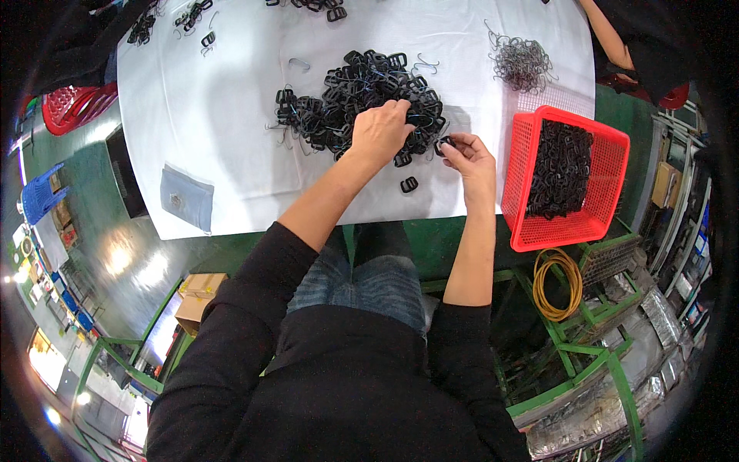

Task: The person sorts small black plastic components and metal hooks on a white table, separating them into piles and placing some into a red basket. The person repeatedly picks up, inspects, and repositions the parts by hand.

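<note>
Buckle (444, 145), small and black, sits at the fingertips of the right hand (473, 160), pinched between thumb and fingers, just off the right edge of the black pile (350, 100). Thumb covers part of it. Can't tell if it touches the table (246, 146) from where I stand.

Left hand (381, 131) is on the pile, fingers bent down into its right part. Tips partly hidden; can't tell whether they pinch a piece. Held buckle is to the right of this hand, apart from it.

Loose buckle (409, 185) lies on the white table, nearer the person than the pile, left of the right wrist, out of both grips. Red basket (517, 173) stands right of the right hand, well apart from it, with many black parts (560, 165) inside. Grey hooks (523, 65) lie heaped beyond the basket. Blue-grey pouch (187, 202) lies well left, by the near edge. Another person's arm (606, 32) shows at far right.
</note>
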Motion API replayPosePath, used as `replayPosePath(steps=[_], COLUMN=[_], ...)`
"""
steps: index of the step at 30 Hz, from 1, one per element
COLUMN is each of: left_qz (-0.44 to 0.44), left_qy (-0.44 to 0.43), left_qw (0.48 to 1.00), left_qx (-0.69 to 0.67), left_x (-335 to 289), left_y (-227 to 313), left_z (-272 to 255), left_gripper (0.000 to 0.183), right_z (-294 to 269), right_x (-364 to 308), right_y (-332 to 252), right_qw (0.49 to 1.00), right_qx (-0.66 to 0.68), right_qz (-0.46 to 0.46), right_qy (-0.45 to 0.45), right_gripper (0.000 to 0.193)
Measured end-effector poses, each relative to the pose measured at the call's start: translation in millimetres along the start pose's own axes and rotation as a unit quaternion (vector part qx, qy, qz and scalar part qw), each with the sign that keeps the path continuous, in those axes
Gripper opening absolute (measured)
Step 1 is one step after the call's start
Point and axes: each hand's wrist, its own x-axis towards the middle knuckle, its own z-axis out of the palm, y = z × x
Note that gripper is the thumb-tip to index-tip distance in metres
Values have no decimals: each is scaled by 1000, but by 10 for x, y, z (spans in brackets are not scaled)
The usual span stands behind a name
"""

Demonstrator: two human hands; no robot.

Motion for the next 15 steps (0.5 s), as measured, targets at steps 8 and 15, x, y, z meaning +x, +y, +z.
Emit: replayPosePath(steps=[8, 15], left_qz=[-70, -141], left_qy=[-87, -163], left_qw=[990, 955], left_qx=[-86, -205], left_x=[-8, -76], left_y=[-16, -219], left_z=[-244, -721], left_gripper=[22, 29], right_z=[-87, 181], right_x=[115, 628], right_y=[-122, -235], right_qw=[992, 999], right_qx=[96, -3], right_qz=[70, 52], right_qy=[31, -1], right_gripper=[18, 21])
